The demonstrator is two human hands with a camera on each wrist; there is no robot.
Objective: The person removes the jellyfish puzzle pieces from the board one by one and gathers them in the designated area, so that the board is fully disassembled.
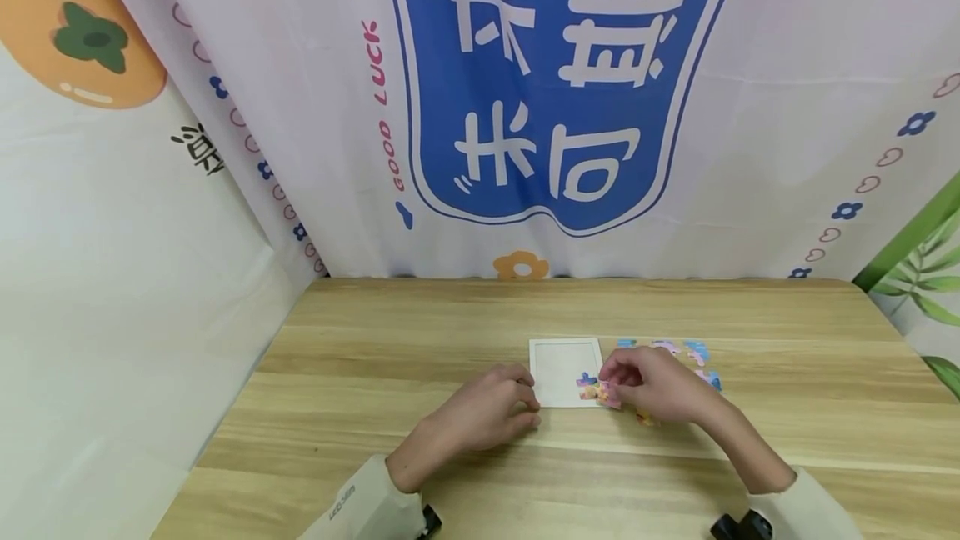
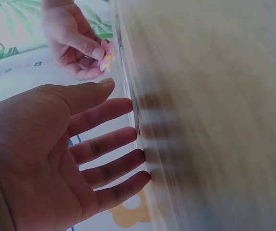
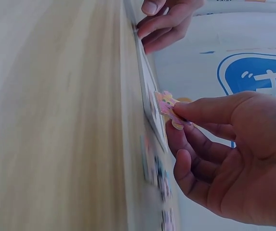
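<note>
A shallow white puzzle tray lies on the table, with a blue, purple and orange puzzle piece in its lower right corner. The left hand rests at the tray's left edge. In the left wrist view its fingers are extended and spread, with nothing between them and the thumb. Over the tray's lower right corner, the right hand pinches a pink and yellow puzzle piece between thumb and fingers. In the right wrist view that piece is tilted, close above the tray's rim.
Several loose puzzle pieces lie right of the tray, some partly hidden by the right hand. An orange piece shows below that hand. The wooden table ends at a printed cloth behind it.
</note>
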